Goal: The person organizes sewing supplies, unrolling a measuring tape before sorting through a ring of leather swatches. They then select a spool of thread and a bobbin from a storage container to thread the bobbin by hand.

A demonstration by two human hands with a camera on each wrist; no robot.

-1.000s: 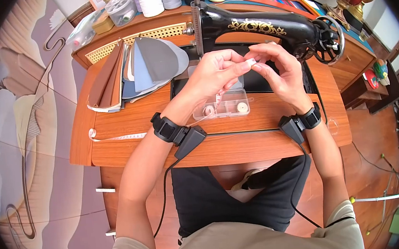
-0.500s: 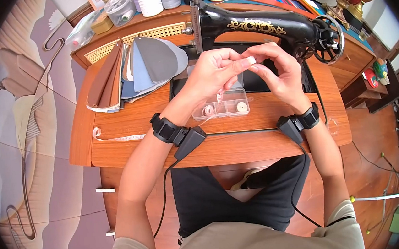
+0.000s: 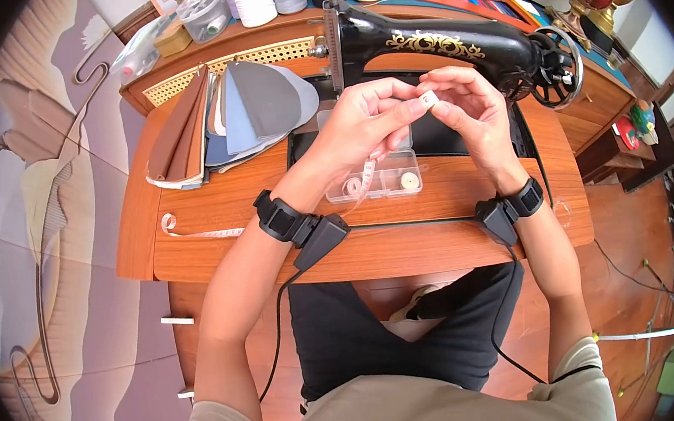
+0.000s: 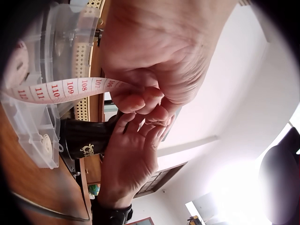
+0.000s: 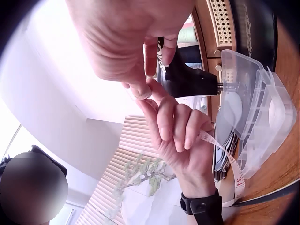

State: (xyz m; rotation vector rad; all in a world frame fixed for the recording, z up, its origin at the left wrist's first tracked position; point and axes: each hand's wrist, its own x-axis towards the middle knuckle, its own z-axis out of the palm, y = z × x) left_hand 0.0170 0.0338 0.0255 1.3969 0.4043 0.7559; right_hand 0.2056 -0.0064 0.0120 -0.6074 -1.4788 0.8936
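While dark trousers (image 3: 407, 350) fill the space below the counter (image 3: 414, 256), two bare forearms reach over its front edge, each wrist strapped with a small black camera (image 3: 322, 240). To the left, a printed strip of the tape measure (image 4: 65, 90) lies on the wood, its outer end curled up; the left forearm hides where it goes next. Farther in stands a clear plastic box (image 3: 386, 193) with its lid raised, two pale rolls (image 3: 409, 181) sitting in separate compartments.

Above the box, the left hand (image 3: 373, 122) has its thumb and forefinger clamped on a short white end of the tape, the other fingers curled in. From below them the tape hangs down past the box, numbers 106 to 112 readable in the left wrist view. The right hand (image 3: 474, 116) meets it there, thumb and fingertip together on that same white end, the remaining fingers bent.

Beyond, fanned fabric swatches (image 3: 270, 103) in brown, blue and grey lie to the left, and a black sewing machine (image 3: 426, 35) with gold scrollwork stands behind the hands. Thread spools (image 3: 256, 6) line the back.
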